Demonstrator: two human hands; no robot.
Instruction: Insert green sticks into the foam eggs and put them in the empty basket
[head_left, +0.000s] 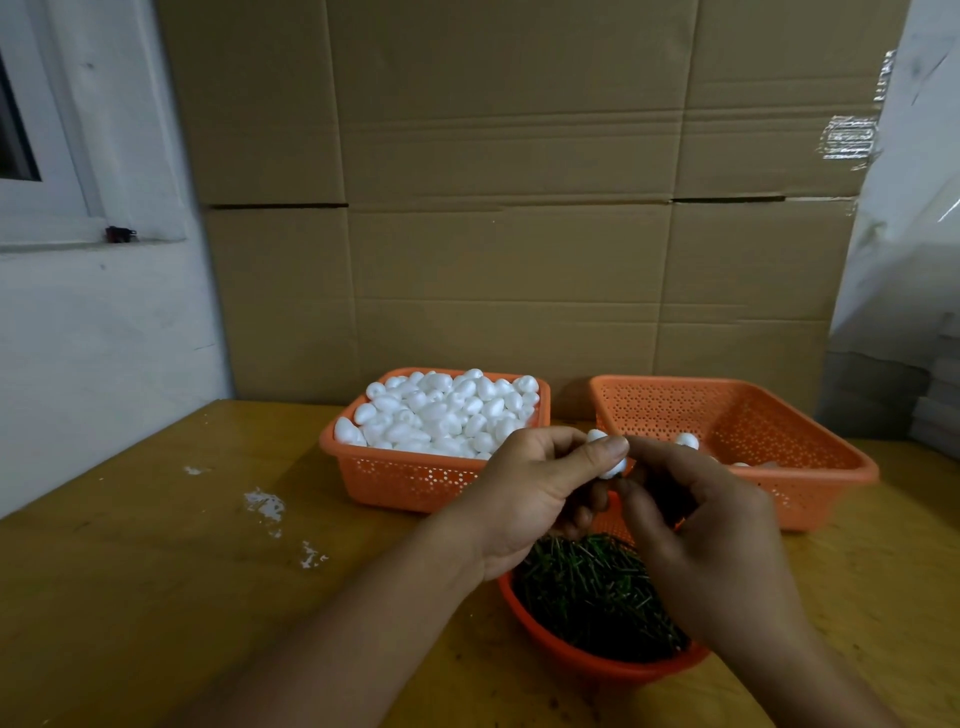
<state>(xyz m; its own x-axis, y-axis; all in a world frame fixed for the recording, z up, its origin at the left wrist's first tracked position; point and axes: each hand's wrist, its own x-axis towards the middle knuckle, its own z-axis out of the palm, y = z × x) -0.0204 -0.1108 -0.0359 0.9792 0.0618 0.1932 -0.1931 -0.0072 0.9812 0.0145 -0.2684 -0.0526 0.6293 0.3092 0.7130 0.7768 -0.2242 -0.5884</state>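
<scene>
My left hand (530, 499) held one foam egg (613, 465) in a grip of thumb and curled fingers, lifted above the gap between the baskets. My right hand (711, 530) was brought up against it, fingers bent inward toward the egg's underside. I judged that hand to be pinching a green stick, but the stick itself was hidden behind my fingers, so I could not tell for certain what that grip held or how far any stick had gone in.

The full basket (363, 467) of loose eggs sat on the surface behind my left hand. The receiving basket (841, 467) stood to the right, with a few finished eggs (687, 440) already lying on its floor. The stick basket (561, 649) lay directly under my hands, heaped with green sticks (587, 587).

The chief risk, as I saw it, was the foam. Pushed off-centre or at a slant, a stick could break out through the side of the egg or crumble it; white crumbs (265, 504) already lay scattered on the surface to the left. Squeezing too hard with my left thumb could dent the shell as well.

Working blind was the second hazard: with my fingers masking the entry point, I could miss the end of the egg altogether.

A slip would likely drop the egg into the sticks below, where it would have to be fished out. And the receiving basket lay near the full one, so a careless toss could land a finished egg among the blanks.
</scene>
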